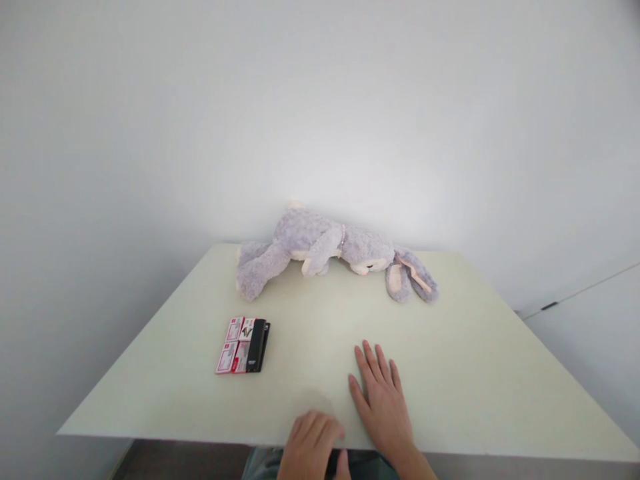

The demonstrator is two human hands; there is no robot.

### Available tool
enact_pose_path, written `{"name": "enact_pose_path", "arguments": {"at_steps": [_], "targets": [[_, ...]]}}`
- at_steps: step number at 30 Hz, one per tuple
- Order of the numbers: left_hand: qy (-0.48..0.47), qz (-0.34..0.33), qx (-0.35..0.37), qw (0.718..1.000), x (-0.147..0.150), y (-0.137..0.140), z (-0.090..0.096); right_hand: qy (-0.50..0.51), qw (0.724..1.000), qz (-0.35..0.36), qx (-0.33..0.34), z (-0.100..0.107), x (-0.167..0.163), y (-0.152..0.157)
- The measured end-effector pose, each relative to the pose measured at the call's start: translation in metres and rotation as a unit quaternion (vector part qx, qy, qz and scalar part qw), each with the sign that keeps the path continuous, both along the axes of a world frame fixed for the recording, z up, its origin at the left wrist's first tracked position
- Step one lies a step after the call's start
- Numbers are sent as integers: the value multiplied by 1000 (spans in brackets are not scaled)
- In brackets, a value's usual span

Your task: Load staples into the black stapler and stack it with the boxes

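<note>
My right hand (pixel 384 407) lies flat on the pale table near its front edge, palm down, with the fingers spread and nothing in it. To its left, my left hand (pixel 311 440) is at the table's front edge, its fingers curled and slightly blurred. Its thumb is lower, beyond the edge, with a dark patch between thumb and fingers that I cannot make out. Farther left on the table, a black stapler (pixel 256 345) lies beside several small red-and-white boxes (pixel 233 347) set close together. Neither hand touches them.
A lilac plush rabbit (pixel 310 237) lies on its side along the back of the table (pixel 460 347), ears to the right. White walls (pixel 320 120) stand behind. A dark floor (pixel 180 460) shows below the front edge.
</note>
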State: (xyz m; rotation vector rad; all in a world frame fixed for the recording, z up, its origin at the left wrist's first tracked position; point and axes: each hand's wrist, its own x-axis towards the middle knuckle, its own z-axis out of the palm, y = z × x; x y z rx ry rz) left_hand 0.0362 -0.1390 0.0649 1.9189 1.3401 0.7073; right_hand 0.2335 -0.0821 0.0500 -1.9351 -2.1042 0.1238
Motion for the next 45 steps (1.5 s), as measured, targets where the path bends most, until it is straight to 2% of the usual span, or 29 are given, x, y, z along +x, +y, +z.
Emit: {"name": "enact_pose_path", "arguments": {"at_steps": [3,5,8,11,13,16,18,20,23,26,29,33,36,38,41,43,45], "targets": [[127,44,116,984,2,40,-6,-1,1000,3,1,-2,0,0],[190,72,159,966,5,58,-10,3,1000,3,0,-5,2,0],[234,73,185,952,7,69,-15,23,1000,-12,5,-7,2,5],[257,69,197,944,7,68,-22,81,995,-61,14,2,-17,17],[267,57,203,940,7,66,-34,146,987,-62,10,16,-49,29],[271,72,215,935,7,69,-62,242,970,19,-23,38,-117,51],[268,87,219,934,5,73,-80,258,965,20,-50,47,-164,69],[261,66,220,937,-2,76,-93,259,962,57,-63,52,-203,87],[245,16,228,942,-20,74,-97,252,962,70,-71,51,-231,110],[222,-12,232,947,-40,63,-87,237,964,87,-77,50,-219,120],[202,2,219,955,-49,53,-69,223,964,119,-75,52,-171,118],[197,78,201,956,-41,62,-41,232,958,156,-68,58,-90,105],[218,98,213,947,-24,74,-29,263,952,149,-51,60,-53,91],[235,88,228,941,-13,80,-29,295,947,122,-27,58,-48,83],[251,89,235,935,-5,83,-36,360,931,61,19,51,-61,77],[255,89,240,932,-5,85,-38,414,909,14,49,45,-73,79],[259,91,241,931,-7,86,-35,477,875,-31,75,41,-79,83]]}}
